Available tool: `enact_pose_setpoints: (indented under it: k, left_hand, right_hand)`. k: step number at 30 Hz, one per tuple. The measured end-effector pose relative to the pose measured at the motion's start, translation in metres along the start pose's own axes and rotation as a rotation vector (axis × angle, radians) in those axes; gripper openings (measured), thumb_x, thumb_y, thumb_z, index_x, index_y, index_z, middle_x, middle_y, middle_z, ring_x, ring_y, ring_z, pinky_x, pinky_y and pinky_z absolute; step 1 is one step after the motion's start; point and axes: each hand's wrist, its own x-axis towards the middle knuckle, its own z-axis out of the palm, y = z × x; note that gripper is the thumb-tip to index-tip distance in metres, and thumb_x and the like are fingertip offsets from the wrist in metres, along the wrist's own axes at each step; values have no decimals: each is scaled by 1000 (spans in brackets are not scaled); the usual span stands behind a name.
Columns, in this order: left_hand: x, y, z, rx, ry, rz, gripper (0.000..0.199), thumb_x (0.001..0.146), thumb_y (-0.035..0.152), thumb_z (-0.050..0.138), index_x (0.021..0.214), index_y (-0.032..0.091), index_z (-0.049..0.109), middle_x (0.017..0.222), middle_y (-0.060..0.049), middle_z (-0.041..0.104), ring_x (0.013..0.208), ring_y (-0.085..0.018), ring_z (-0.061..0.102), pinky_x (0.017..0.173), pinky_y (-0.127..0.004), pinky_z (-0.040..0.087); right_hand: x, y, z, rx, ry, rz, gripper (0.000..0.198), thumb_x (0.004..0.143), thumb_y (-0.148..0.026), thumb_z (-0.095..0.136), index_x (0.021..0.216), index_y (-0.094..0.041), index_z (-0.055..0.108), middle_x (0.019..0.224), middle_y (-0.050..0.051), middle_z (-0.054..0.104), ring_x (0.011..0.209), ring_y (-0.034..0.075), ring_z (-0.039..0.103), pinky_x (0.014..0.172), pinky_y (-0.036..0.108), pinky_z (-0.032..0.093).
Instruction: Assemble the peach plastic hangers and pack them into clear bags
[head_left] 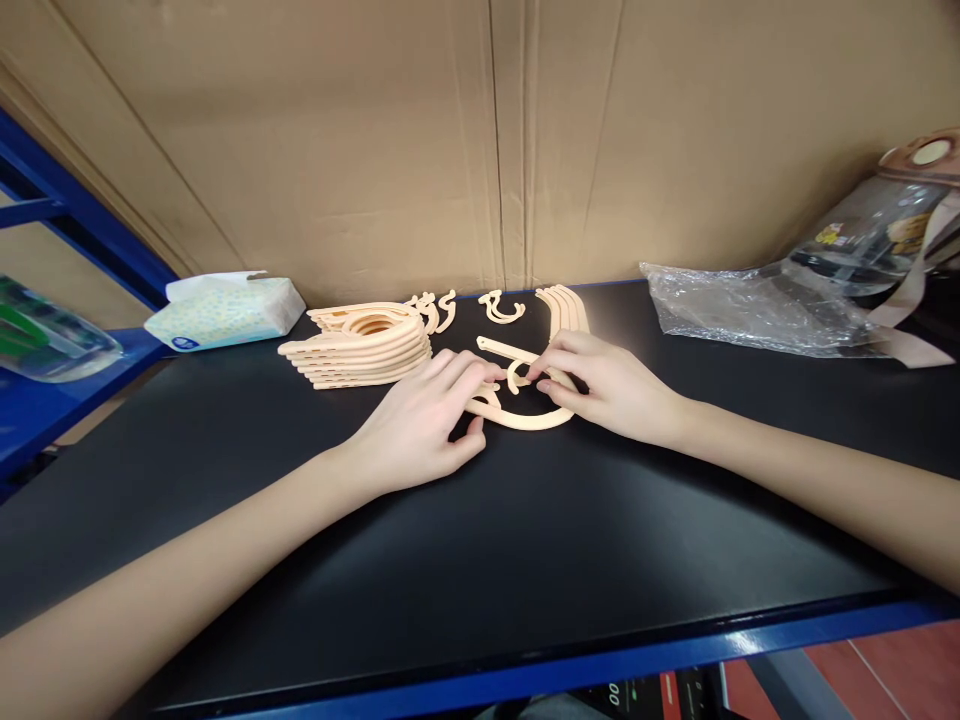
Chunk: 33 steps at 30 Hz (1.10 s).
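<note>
A peach-coloured plastic hanger part with a curved end lies flat on the black tabletop between my hands. My left hand is bent over its left end, fingertips on top and thumb at the near edge. A small hook stands out at the middle of the part. My right hand pinches this hook with its fingertips, and its palm side hides some of the hanger part. Behind my left hand is a neat stack of similar hanger parts. More curved hanger arms lie behind my right hand.
Loose hooks and another small group of hooks lie at the back. A tissue pack sits back left. On the right are a clear plastic bag and a transparent bottle with a strap. Cardboard walls the back.
</note>
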Motion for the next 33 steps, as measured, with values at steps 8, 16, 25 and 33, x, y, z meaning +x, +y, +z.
enact_pose_setpoints:
  k: [8, 16, 25, 33]
  left_hand:
    - [1, -2, 3, 39, 104, -133, 22, 89, 28, 51, 108, 16, 50, 104, -6, 58, 94, -22, 55, 83, -36, 45]
    - [-1, 0, 4, 2, 47, -243, 23, 87, 30, 51, 107, 18, 50, 84, -2, 61, 80, -20, 59, 65, -30, 45]
    - [0, 4, 3, -127, 11, -342, 33, 86, 47, 52, 108, 21, 50, 86, -1, 63, 81, -20, 61, 64, -30, 45]
    - [0, 4, 3, -182, 2, -376, 35, 77, 34, 57, 109, 23, 47, 85, 2, 61, 75, -17, 60, 64, -29, 46]
  right_hand:
    - [-1, -1, 2, -16, -17, -68, 21, 93, -27, 47, 101, -23, 65, 90, 4, 58, 85, 17, 55, 74, 30, 44]
    - [-1, -2, 1, 4, -28, -70, 24, 93, -33, 48, 104, -22, 66, 90, 3, 57, 83, 16, 54, 73, 30, 44]
    - [-5, -18, -4, -147, -72, -389, 43, 92, -53, 44, 108, -18, 64, 95, 8, 57, 83, 19, 49, 77, 33, 40]
    - [-6, -22, -2, -325, -38, -543, 27, 97, -24, 40, 109, -18, 64, 87, 5, 61, 77, 17, 48, 69, 31, 33]
